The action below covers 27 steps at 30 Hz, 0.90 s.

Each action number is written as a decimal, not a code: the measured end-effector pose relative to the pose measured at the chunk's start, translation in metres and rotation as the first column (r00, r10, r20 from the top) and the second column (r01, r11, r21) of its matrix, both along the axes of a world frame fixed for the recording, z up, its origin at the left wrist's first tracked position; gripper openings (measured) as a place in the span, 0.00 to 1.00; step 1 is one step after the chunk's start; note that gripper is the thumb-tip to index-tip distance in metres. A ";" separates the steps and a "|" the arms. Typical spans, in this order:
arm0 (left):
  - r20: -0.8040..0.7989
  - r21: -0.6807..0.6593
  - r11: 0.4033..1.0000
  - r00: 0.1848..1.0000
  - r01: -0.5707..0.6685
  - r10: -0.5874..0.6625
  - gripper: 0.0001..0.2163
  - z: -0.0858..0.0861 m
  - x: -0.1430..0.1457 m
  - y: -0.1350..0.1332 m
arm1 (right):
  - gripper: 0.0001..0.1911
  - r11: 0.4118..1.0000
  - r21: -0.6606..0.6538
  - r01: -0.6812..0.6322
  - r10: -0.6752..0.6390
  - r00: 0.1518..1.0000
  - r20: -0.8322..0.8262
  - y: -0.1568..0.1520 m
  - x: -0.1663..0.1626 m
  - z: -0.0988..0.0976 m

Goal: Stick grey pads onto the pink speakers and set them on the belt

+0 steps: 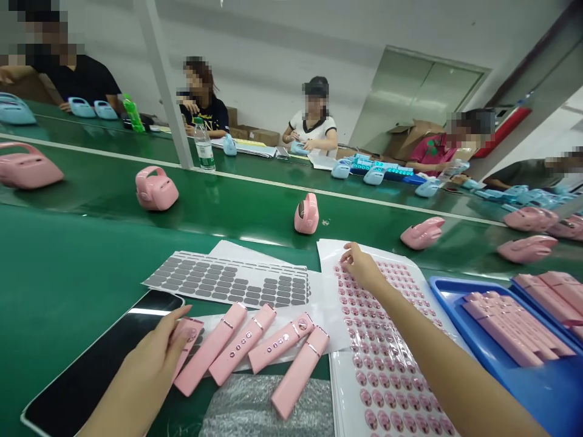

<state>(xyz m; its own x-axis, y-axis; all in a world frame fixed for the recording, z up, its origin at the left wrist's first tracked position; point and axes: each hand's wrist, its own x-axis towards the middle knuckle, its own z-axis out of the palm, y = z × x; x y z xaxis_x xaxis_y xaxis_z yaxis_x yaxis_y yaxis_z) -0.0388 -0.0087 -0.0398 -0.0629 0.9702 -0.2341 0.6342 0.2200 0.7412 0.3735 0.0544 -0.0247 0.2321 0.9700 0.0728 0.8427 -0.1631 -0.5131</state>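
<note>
My left hand (157, 343) is closed around a pink stick-shaped device (187, 340), its lower part hidden by my fingers. Beside it several similar pink devices (243, 349) lie slanted side by side, some with buttons and silver bands. My right hand (361, 267) is at the upper left of a white sheet of round pink stickers (387, 328). Thumb and forefinger are pinched together over the top row; whatever is between them is too small to make out. Left of that sheet lies a sheet of grey oval stickers (237, 282), with some gaps in its rows.
A black flat panel (100, 358) lies left, bubble wrap (268, 406) in front. Blue trays (492, 370) with pink devices stand right. Pink handled speakers (306, 213) sit spaced along the green belt (246, 203). Beyond are a water bottle (204, 145), blue speakers (340, 169) and seated co-workers.
</note>
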 end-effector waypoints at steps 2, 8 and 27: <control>-0.125 0.114 0.986 0.987 0.117 -0.103 0.26 -0.012 -0.004 0.007 | 0.11 1.000 0.002 -0.018 0.018 1.000 0.024 0.001 0.001 -0.001; -0.582 0.520 0.761 0.813 0.388 -0.017 0.19 -0.016 0.003 0.009 | 0.11 0.998 -0.033 -0.057 0.056 0.998 -0.034 0.004 0.007 0.002; 0.168 0.109 0.954 0.941 0.279 -0.294 0.17 0.037 0.069 -0.023 | 0.10 0.967 0.105 0.233 -0.098 0.716 -0.691 -0.012 -0.023 0.027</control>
<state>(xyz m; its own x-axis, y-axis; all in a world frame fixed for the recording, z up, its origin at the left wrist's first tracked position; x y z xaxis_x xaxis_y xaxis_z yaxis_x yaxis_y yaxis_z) 0.0304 -0.0313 -0.0027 0.2561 0.9573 -0.1343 0.5155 -0.0177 0.8567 0.3505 0.0419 0.0026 0.4400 0.8980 -0.0069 0.2276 -0.1190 -0.9665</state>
